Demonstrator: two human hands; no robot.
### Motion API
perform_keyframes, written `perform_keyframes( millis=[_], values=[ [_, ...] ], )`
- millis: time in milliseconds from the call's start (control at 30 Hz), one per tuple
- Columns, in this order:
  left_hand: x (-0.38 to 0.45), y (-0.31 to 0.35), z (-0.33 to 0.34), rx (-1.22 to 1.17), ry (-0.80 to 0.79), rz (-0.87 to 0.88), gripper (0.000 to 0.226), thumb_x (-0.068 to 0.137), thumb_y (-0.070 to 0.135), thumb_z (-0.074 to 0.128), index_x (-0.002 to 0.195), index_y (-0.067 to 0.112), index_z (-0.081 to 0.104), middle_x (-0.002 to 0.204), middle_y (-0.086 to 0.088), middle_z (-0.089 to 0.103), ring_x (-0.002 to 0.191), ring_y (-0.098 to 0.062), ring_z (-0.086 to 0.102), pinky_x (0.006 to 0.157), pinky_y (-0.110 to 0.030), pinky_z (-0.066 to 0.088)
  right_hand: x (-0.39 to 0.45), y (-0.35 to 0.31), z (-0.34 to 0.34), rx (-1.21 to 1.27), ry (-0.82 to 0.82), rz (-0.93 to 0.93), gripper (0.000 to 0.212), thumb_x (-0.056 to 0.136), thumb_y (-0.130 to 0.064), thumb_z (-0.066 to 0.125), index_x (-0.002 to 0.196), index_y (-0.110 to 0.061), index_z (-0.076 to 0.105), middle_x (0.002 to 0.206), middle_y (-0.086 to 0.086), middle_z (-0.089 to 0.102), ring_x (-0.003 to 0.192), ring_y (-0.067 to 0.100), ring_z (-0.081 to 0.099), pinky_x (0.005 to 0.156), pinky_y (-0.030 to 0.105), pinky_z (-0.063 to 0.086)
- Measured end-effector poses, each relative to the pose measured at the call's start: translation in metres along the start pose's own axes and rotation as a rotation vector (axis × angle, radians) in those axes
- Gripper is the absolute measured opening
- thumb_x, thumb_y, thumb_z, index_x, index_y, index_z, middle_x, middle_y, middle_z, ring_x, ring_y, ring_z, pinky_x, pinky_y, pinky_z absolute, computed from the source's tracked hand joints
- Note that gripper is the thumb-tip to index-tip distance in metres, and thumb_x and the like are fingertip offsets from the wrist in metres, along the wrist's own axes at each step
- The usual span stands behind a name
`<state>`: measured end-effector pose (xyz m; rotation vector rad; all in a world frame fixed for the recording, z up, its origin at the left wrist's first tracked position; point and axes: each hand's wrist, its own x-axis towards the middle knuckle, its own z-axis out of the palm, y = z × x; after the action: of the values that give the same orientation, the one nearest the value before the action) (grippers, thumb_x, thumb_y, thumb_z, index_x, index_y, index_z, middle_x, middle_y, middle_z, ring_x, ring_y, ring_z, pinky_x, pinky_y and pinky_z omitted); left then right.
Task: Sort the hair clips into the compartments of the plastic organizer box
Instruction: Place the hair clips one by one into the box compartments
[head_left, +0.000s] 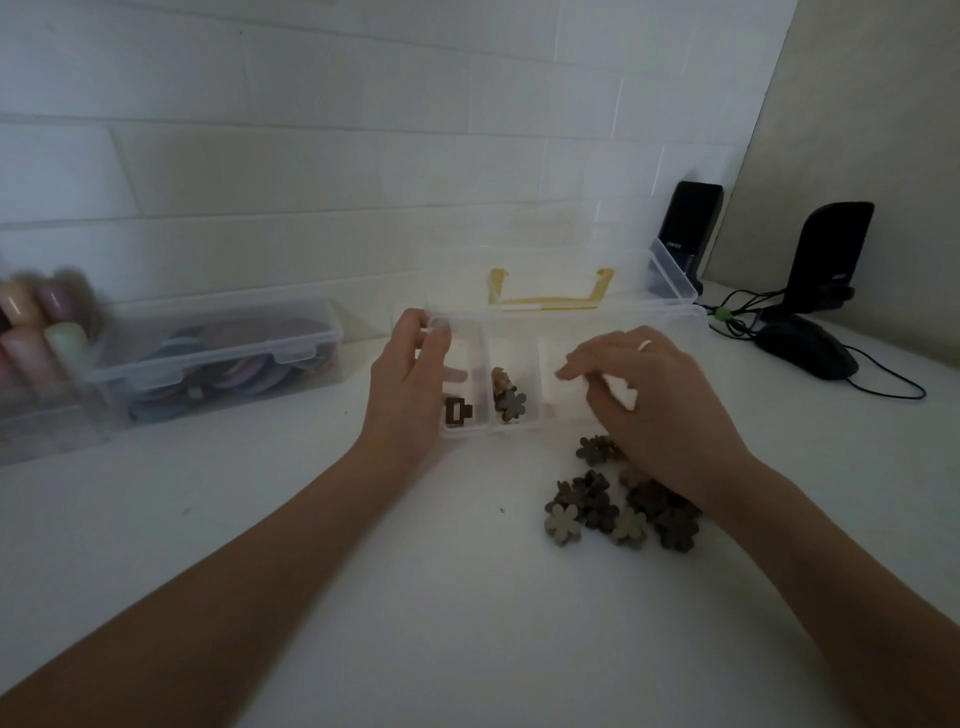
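Item: clear plastic organizer box (675, 332), lid thrown back toward the wall, yellow handle (545, 296) showing through the lid. It stands on the white surface (415, 597) at centre, its near part divided into compartments.

Left compartment: one dark brown claw clip (458, 411), lying at the near end.

Middle compartment: one grey-brown flower clip (511, 405) at the near end, with a lighter tan clip (501, 379) touching it just behind.

Right compartment: contents hidden by the right hand.

Loose stock: pile of flower-shaped hair clips (618, 512) in brown, grey and beige tones on the surface just near of the box, at right of centre; one separate grey flower clip (592, 449) lies between the pile and the box wall.

Left hand (410, 379): grips the box's left end, thumb on the far corner of the rim, fingers curled over the left wall into the left compartment.

Right hand (649, 395): hovers over the right compartment, palm down, fingers bent and drawn together toward the thumb; whether a clip is pinched there cannot be told. A ring sits on one finger.

Other: closed clear storage box (218, 358) of coloured flat pieces, far left; blurred pastel items (41, 322) at the left edge; two black speakers (831, 254), a black mouse (808, 348) and cables, far right; white tiled wall (311, 156).
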<state>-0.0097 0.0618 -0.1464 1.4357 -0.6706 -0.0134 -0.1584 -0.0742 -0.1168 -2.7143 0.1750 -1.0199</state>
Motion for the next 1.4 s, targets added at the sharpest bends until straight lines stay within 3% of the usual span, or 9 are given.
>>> perform_keyframes(
  millis=[100,200,300,567,700,800,967,1200,1400],
  values=[
    [0.002,-0.001,-0.001,-0.005,0.025,-0.017,0.022,0.088,0.042,0.041,0.068,0.044,0.051,0.092,0.005,0.057,0.075,-0.022,0.067,0.061,-0.035,0.048,0.004,-0.003,-0.021,0.122,0.04,0.112,0.033,0.076,0.006,0.051,0.065,-0.021,0.067,0.064,-0.008,0.065,0.057,0.007,0.054,0.055,0.015,0.043],
    [0.004,-0.002,-0.002,-0.003,0.061,-0.03,0.026,0.098,0.033,0.041,0.074,0.037,0.05,0.091,0.004,0.057,0.073,-0.022,0.066,0.054,-0.028,0.045,0.007,-0.005,-0.032,0.028,-0.191,0.212,0.036,0.076,-0.002,0.048,0.059,-0.028,0.068,0.043,-0.01,0.057,0.038,0.017,0.049,0.041,0.028,0.045],
    [0.005,-0.001,-0.003,0.01,0.08,-0.039,0.024,0.1,0.031,0.038,0.078,0.032,0.049,0.09,0.005,0.057,0.072,-0.02,0.066,0.056,-0.028,0.045,0.005,-0.004,-0.032,-0.223,-0.369,0.21,0.025,0.082,-0.023,0.052,0.076,-0.036,0.073,0.054,-0.014,0.06,0.045,0.006,0.048,0.045,0.019,0.031],
    [0.006,-0.003,-0.003,0.016,0.09,-0.042,0.025,0.1,0.032,0.039,0.077,0.034,0.049,0.09,0.007,0.057,0.072,-0.02,0.065,0.06,-0.031,0.046,0.005,0.001,-0.029,-0.295,-0.549,0.171,0.02,0.078,-0.056,0.061,0.094,-0.044,0.067,0.062,-0.019,0.046,0.059,-0.002,0.044,0.05,0.018,0.028],
    [0.004,-0.002,-0.003,0.019,0.078,-0.019,0.025,0.099,0.033,0.04,0.076,0.038,0.049,0.091,0.008,0.057,0.073,-0.019,0.066,0.058,-0.029,0.045,0.004,0.002,-0.024,-0.177,-0.534,0.118,0.016,0.075,-0.052,0.067,0.081,-0.037,0.066,0.058,-0.013,0.049,0.054,0.002,0.045,0.05,0.019,0.029],
    [0.002,0.0,-0.003,0.016,0.064,-0.001,0.033,0.097,0.035,0.04,0.069,0.047,0.052,0.09,0.01,0.058,0.074,-0.017,0.066,0.059,-0.032,0.048,0.004,-0.002,-0.019,0.074,-0.45,0.041,0.014,0.073,-0.048,0.069,0.081,-0.036,0.07,0.066,-0.012,0.059,0.058,0.006,0.051,0.055,0.024,0.044],
    [-0.002,0.003,-0.003,0.06,0.022,0.068,0.021,0.089,0.042,0.039,0.073,0.05,0.052,0.09,0.017,0.061,0.076,-0.015,0.068,0.067,-0.044,0.054,0.003,-0.014,-0.009,0.308,-0.144,0.02,0.011,0.078,-0.024,0.073,0.088,-0.024,0.074,0.083,-0.022,0.066,0.077,0.006,0.062,0.059,0.006,0.041],
    [-0.009,0.003,0.006,0.004,-0.049,0.081,0.017,0.091,0.039,0.042,0.078,0.041,0.053,0.084,0.022,0.061,0.082,-0.023,0.068,0.066,-0.044,0.055,0.005,-0.021,0.012,0.085,0.089,-0.016,0.008,0.081,-0.024,0.066,0.089,-0.026,0.068,0.083,-0.013,0.058,0.079,0.003,0.05,0.058,0.016,0.04],
    [-0.009,0.002,0.008,-0.026,-0.063,0.059,0.016,0.09,0.039,0.042,0.079,0.036,0.053,0.089,0.013,0.061,0.08,-0.023,0.068,0.066,-0.045,0.056,0.015,-0.03,0.028,-0.249,0.131,-0.005,0.017,0.078,-0.01,0.067,0.089,-0.017,0.057,0.088,0.001,0.053,0.084,0.021,0.05,0.046,0.034,0.048]
  ],
)
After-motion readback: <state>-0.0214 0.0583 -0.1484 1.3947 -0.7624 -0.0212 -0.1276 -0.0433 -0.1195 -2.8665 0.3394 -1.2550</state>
